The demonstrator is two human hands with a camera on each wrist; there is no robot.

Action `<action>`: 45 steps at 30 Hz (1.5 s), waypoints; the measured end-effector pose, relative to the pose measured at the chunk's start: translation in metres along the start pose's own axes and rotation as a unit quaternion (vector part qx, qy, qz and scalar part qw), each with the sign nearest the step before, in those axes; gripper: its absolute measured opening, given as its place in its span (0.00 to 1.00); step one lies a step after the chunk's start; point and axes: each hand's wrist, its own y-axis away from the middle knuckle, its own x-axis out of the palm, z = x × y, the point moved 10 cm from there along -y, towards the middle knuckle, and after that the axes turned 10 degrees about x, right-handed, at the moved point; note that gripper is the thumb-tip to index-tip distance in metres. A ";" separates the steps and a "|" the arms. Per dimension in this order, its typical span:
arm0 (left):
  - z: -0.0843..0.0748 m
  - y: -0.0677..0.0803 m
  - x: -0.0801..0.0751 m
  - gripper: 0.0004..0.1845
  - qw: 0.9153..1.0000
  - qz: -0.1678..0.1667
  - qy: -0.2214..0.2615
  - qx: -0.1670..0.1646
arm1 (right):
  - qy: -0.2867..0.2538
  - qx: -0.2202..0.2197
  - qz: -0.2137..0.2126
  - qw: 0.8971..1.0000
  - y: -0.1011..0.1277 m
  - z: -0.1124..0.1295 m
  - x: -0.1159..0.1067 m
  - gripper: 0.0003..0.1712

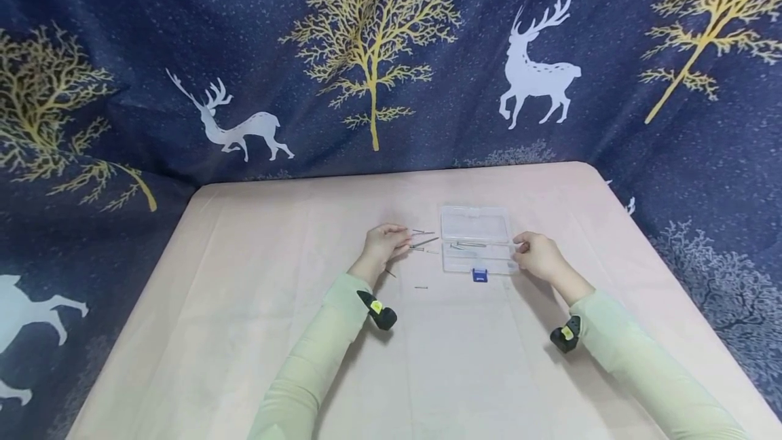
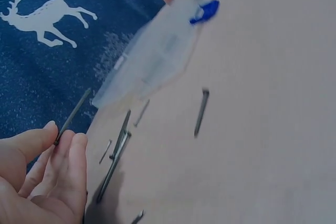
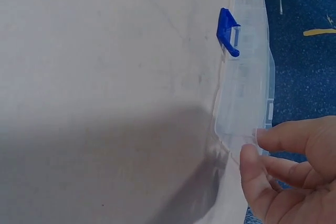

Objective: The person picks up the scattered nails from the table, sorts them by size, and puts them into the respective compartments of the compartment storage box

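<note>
My left hand sat just left of centre in the head view, its fingers curled and pinching one nail by its lower end, between thumb and forefinger. The nail was thin, stiff steel, light and rather slick, I judged; a pinch near the middle of the shank would have steadied it better than the tip, and the point was worth keeping clear of skin. More loose nails lay on the bench just right of that hand, between it and the box.

The box, clear plastic with a blue latch on its near edge, stood open at centre frame with a few nails inside. It looked light and a little springy, likely to skate on the cloth if pushed. My right hand was at its right end; the right wrist view showed the fingers loosely bent, tips touching the box's corner, not wrapped round it.
</note>
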 end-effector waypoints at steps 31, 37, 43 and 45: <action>0.005 0.008 0.060 0.15 0.997 0.048 0.048 -0.025 | -0.011 -0.002 -0.014 1.000 0.004 -0.001 -0.002 0.25; 0.009 0.009 0.073 0.14 0.996 0.049 0.069 -0.036 | -0.015 0.001 -0.013 1.000 0.003 -0.002 -0.002 0.25; 0.008 0.012 0.082 0.14 0.996 0.052 0.057 -0.033 | -0.023 0.009 -0.011 1.000 0.003 -0.003 -0.002 0.26; 0.004 0.014 0.087 0.14 0.997 0.058 0.047 -0.029 | -0.023 0.009 -0.013 1.000 0.003 -0.004 -0.002 0.26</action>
